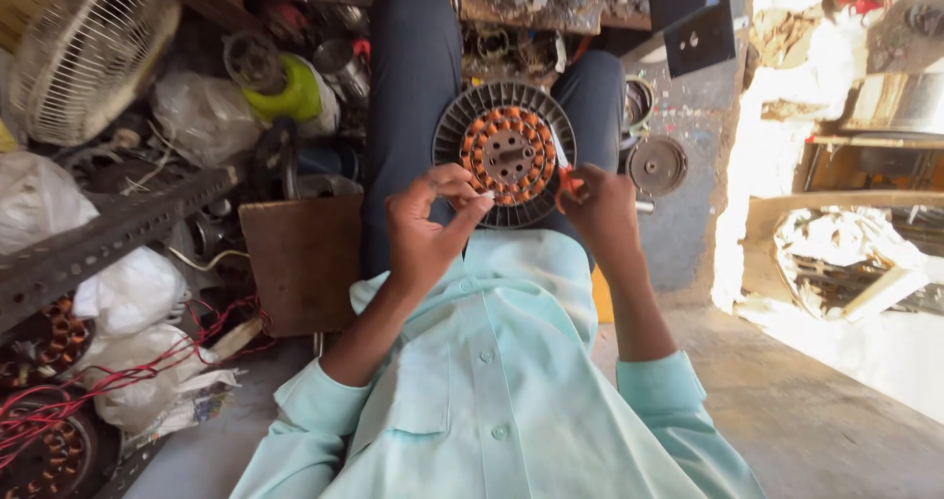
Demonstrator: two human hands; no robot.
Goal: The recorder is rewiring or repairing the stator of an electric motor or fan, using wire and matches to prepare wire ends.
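A round fan stator with a ring of copper coils and a grey finned rim rests on my lap, between my knees in dark trousers. My left hand is at its near left edge, thumb and forefinger pinched on a small white piece. On the near right edge, my right hand is closed around a small red-handled tool whose tip touches the coils. I cannot make out the tool's tip. Both forearms come out of pale green shirt sleeves.
A white fan guard, plastic bags and a slotted metal angle bar crowd the left. A wooden board lies beside my left leg. More copper-wound stators with red wires sit bottom left. A round metal cover lies right.
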